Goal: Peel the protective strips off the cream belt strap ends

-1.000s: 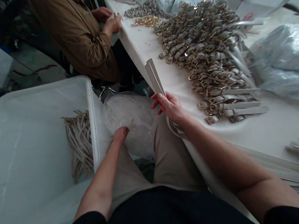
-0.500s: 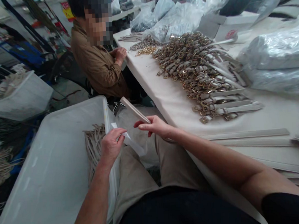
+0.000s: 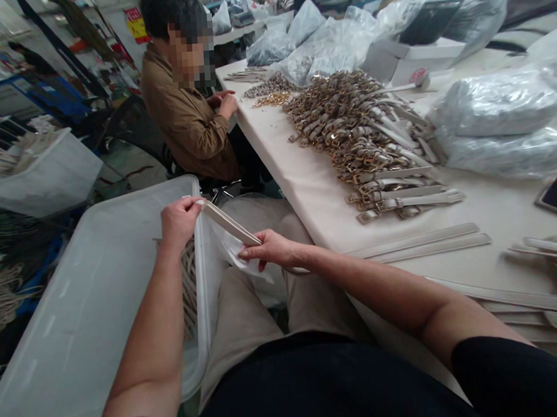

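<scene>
A folded or doubled beige leather strap [image 3: 232, 224] stretches between my two hands over my lap. My left hand [image 3: 180, 224] is closed, pinching the strap's far end above the rim of the white plastic bin [image 3: 131, 198]. Farther down the strap, my right hand [image 3: 270, 249] is wrapped round it. A thin white translucent strip [image 3: 234, 250] hangs beneath the strap beside my right fingers; whether they grip it too, I cannot tell. Behind my right wrist, the long tail of the strap runs toward the table edge. Several thin straps lie inside the bin, partly hidden by my left arm.
On the cloth-covered table [image 3: 315, 193] lies a heap of buckled straps [image 3: 363, 128]. Loose long straps [image 3: 417, 247] rest near my right arm. Plastic-wrapped packs [image 3: 504, 119] and a white box [image 3: 402, 62] stand behind. A co-worker [image 3: 188, 126] sits at the table's far left side.
My left hand has moved up and left, from the white strip to the strap's end. My right hand has come slightly left and lower, and the white strip now hangs beside it.
</scene>
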Motion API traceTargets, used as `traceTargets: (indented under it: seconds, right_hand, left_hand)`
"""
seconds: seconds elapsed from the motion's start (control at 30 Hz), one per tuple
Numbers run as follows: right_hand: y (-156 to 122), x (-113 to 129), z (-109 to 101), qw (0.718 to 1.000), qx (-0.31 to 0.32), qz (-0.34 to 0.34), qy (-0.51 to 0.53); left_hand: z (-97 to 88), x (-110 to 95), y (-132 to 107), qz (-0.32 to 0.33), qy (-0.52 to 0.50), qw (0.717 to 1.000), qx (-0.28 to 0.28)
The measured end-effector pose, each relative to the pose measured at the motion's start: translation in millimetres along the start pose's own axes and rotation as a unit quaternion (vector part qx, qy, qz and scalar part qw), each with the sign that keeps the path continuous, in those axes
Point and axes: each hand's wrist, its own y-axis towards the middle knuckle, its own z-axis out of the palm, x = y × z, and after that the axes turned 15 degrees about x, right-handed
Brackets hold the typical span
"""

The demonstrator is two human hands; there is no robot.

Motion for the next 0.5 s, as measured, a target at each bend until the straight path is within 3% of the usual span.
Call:
traceTargets:
  seconds: [0.17, 0.27, 0.37, 0.43, 0.5]
  right_hand:
    - [2.3, 0.0, -7.5, 0.999, -0.008, 0.006, -0.039]
    - [5.9, -0.6, -15.5, 0.997, -0.063, 0.001, -0.046]
    - [8.9, 0.3, -24.8, 0.994, -0.105, -0.01, -0.033]
    - [9.1, 1.7, -29.1, 0.992, -0.119, -0.015, -0.023]
    - [7.9, 3.5, -30.9, 0.992, -0.128, -0.009, -0.01]
  left_hand:
    - [8.8, 16.2, 19.1, -0.075, 0.082, 0.988, 0.105]
    - [7.9, 2.5, 1.4, -0.043, 0.103, 0.991, 0.076]
    - [0.0, -25.9, -50.2, 0.06, -0.051, 0.996, 0.033]
    - [-8.7, -44.2, -99.5, 0.137, -0.189, 0.969, 0.084]
    - [-19.0, -57.4, -149.8, 0.157, -0.281, 0.939, 0.122]
